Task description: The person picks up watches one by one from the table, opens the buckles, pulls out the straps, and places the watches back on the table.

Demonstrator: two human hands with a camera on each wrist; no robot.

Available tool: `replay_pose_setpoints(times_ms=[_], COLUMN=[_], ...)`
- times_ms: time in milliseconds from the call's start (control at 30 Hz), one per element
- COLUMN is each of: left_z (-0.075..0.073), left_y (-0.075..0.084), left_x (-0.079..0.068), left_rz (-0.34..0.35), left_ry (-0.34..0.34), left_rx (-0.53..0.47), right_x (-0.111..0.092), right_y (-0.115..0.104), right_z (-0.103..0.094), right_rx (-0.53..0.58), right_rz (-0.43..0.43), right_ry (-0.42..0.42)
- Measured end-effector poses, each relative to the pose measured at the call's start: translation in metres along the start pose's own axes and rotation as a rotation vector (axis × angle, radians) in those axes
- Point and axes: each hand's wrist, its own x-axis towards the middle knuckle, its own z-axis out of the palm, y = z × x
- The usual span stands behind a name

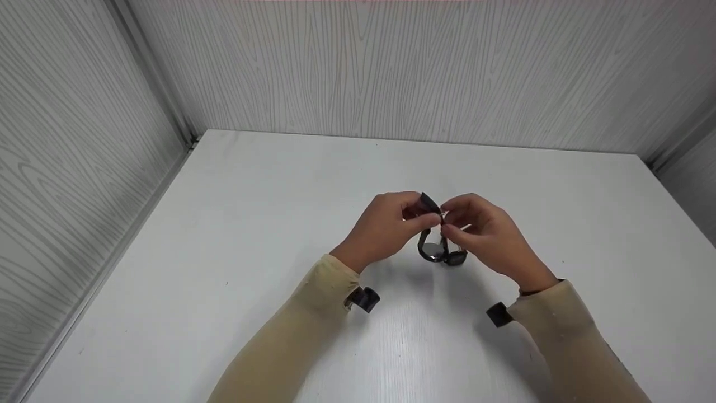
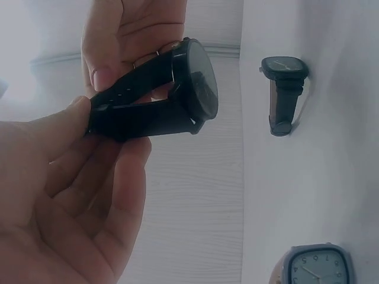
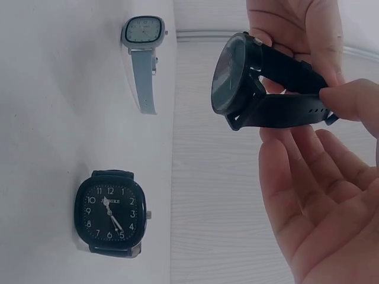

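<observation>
Both hands hold a black round-dial wristwatch (image 3: 231, 77) up off the table, its dial turned down toward the tabletop. Its black strap (image 2: 148, 118) is bent into a loop, the two ends brought together between the fingers. My left hand (image 1: 386, 226) pinches the strap ends with thumb and fingers. Close beside it, my right hand (image 1: 489, 238) pinches the strap from the other side, thumb on the holed part in the right wrist view. The fingers partly cover the buckle end.
On the white table (image 1: 251, 224) under the hands stands a black square-dial watch (image 3: 111, 213). A watch with a pale dial and grey-blue strap (image 3: 144, 77) stands apart from it. Wood-grain panels (image 1: 358, 67) rise along the back and sides.
</observation>
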Motion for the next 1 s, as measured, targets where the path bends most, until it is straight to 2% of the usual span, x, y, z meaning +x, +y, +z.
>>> replay_pose_setpoints(times_ms=[200, 333, 500, 767, 1000], left_z=[-0.0011, -0.0003, 0.0000, 0.0006, 0.0022], left_y=[0.0011, 0.0013, 0.0009, 0.0024, 0.0007], left_x=[-0.0001, -0.0002, -0.0007, 0.0002, 0.0001], left_rz=[-0.008, -0.005, 0.035, 0.038, 0.030], left_ry=[0.015, -0.004, -0.014, -0.032, -0.029], left_rx=[-0.045, -0.078, -0.087, -0.079, -0.073], right_x=[0.0003, 0.0001, 0.0000, 0.0003, 0.0002], right_y=[0.0002, -0.0001, -0.0009, -0.0011, -0.0019], right_z=[-0.0007, -0.0009, -0.0009, -0.0012, -0.0022], right_rx=[-0.023, -0.027, -0.002, -0.061, -0.073], right_rz=[-0.020, -0.053, -0.084, -0.038, -0.034], right_ry=[-0.005, -0.003, -0.015, 0.014, 0.001])
